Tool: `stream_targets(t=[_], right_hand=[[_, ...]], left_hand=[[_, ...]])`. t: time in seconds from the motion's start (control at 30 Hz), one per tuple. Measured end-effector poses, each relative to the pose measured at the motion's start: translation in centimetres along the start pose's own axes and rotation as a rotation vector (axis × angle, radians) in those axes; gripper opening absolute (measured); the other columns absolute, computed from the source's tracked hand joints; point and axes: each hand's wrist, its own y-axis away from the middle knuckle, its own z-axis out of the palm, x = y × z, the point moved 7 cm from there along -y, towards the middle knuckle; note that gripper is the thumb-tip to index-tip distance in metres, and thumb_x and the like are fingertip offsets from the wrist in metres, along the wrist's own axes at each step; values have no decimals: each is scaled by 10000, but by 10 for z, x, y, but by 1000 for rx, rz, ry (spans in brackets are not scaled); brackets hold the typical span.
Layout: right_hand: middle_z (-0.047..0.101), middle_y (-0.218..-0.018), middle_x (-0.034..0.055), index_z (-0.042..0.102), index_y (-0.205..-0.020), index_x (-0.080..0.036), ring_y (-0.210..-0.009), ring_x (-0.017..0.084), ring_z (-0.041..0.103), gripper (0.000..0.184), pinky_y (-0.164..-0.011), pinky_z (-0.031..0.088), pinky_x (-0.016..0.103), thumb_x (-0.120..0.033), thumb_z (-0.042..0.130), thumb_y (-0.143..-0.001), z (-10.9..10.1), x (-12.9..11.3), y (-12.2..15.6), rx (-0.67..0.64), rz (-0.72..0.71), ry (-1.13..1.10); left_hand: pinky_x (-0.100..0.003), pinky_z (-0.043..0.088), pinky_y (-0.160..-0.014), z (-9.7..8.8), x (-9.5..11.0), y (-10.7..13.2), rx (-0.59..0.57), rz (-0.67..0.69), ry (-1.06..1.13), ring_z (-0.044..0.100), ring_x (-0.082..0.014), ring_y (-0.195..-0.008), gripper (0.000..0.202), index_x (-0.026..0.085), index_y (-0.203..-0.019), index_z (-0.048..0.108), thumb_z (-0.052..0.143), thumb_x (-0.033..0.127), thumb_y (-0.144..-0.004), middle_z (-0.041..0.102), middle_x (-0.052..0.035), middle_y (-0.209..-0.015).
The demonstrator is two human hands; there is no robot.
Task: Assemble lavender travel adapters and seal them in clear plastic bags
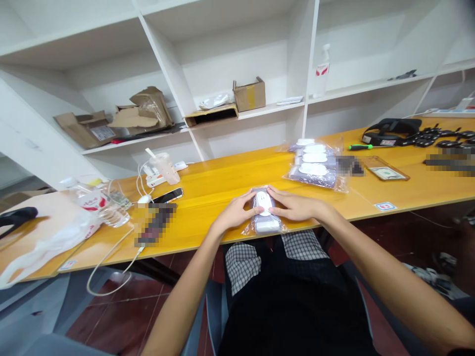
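At the table's front edge lies a grey-purple packet (267,224) in clear plastic, with a white rounded label on top. My left hand (237,211) grips its left side, thumb against the label. From the right, my right hand (297,205) holds the same packet, its thumb also on the label and its fingers along the far end. What the packet contains cannot be made out. Farther back and to the right, a group of similar wrapped packets (313,170) with white labels sits in clear plastic.
The yellow wooden table (218,180) runs under white shelves holding cardboard boxes (250,96). To the left are a phone (168,196), a power strip (159,176), cables and a water bottle (98,202). A green screwdriver (360,147), a tray (388,171) and a black headset (391,131) lie right.
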Motion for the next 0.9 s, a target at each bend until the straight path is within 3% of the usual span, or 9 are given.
stream_targets(t=[0.17,0.3,0.57,0.73,0.9], right_hand=[[-15,-1748,-26,-19,-1676,-321,-1603,381,63,1048,-1325,97,561,-795,517,-911,3,8,4,-115,30,-39],[-88,-1738,-80,21,-1666,-403,-1602,383,34,1038,-1315,91,583,-799,571,-879,-2,13,10,-166,-7,-58],[168,-1748,-11,195,-1667,-385,-1582,353,246,955,-1298,249,549,-723,636,-890,-10,5,11,-49,-71,-4],[245,-1735,53,297,-1653,-360,-1586,410,209,952,-1264,237,656,-751,648,-859,-10,3,10,14,-3,84],[195,-1748,34,218,-1664,-410,-1592,403,188,965,-1262,200,677,-777,615,-865,-4,1,6,38,19,82]], left_hand=[[-548,269,-1296,3,3,3,-77,11,-58,323,-343,-1562,732,314,-1629,357,538,608,-983,282,-47,-1702],[-540,244,-1309,7,4,3,-96,47,-57,291,-330,-1577,739,349,-1651,286,512,613,-999,270,-20,-1708],[-562,259,-1292,0,9,2,-105,37,-40,322,-326,-1566,681,330,-1575,450,559,626,-972,377,-74,-1674],[-575,257,-1288,1,2,2,-91,18,-41,300,-334,-1574,669,359,-1572,432,560,632,-975,345,-70,-1691],[-553,229,-1308,4,-2,4,-92,45,-27,256,-329,-1591,705,377,-1607,354,536,648,-982,282,-43,-1720]])
